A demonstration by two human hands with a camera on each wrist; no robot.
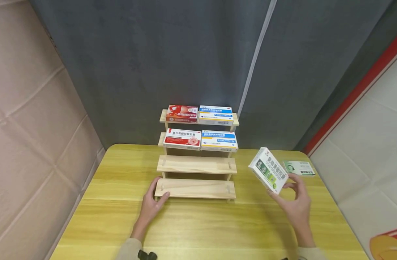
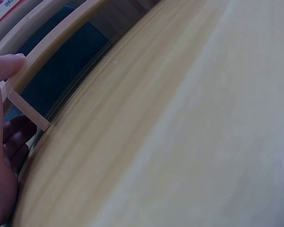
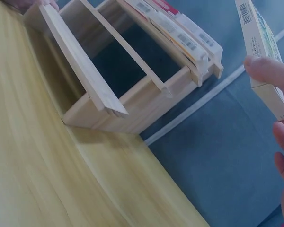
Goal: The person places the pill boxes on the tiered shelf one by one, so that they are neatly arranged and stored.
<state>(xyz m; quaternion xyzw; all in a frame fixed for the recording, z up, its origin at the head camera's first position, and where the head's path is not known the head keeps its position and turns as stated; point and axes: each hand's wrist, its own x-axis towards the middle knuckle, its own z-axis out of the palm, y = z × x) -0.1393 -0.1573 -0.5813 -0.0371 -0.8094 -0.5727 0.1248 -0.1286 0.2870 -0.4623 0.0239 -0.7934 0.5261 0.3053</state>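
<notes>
The left hand (image 1: 151, 203) grips the rack (image 1: 198, 188) and, well apart, the right hand (image 1: 295, 204) pinches a white box (image 1: 268, 169).

One wooden rack (image 1: 196, 164) is standing on one table (image 1: 198, 231), and I'm counting four shelves (image 1: 195, 187) on it. Four boxes (image 1: 182, 114) are sitting up there: two on the top shelf (image 1: 163, 116), one red box (image 1: 183, 112) and one blue-and-white box (image 1: 216, 115), and two on the next shelf down (image 1: 161, 139), one red-and-white box (image 1: 182, 138) and another blue-and-white box (image 1: 219, 140). One white box with green pictures (image 1: 271, 170) is making five, and one green-and-white box (image 1: 300, 168) on the table is making six. Two hands are showing, one left hand (image 1: 151, 204) and one right hand (image 1: 297, 203), with two sleeves (image 1: 130, 249).
</notes>
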